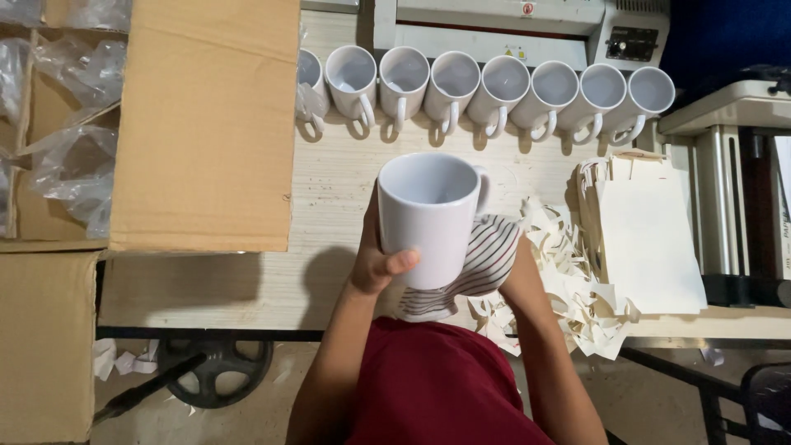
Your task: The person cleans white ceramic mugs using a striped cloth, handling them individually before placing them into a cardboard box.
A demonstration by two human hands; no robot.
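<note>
Head view, looking down: my left hand (375,262) grips a plain white mug (427,218) by its side, thumb across the front, holding it upright above the near edge of the worktop (329,189). My right hand (504,262) is wrapped inside a white cloth with dark stripes (478,265) pressed against the mug's lower right side; the cloth hides my fingers, so I cannot tell how that hand is closed. The mug's handle points away to the right. Just right of the cloth lies a heap of cream paper scraps (568,272), and beside it a stack of cream sheets (643,235). Along the far edge of the worktop stands a row of white mugs (494,89), mouths towards me, in front of a grey machine (494,25). To my left is an open cardboard box (206,124) holding crumpled clear plastic bags (70,156).
</note>
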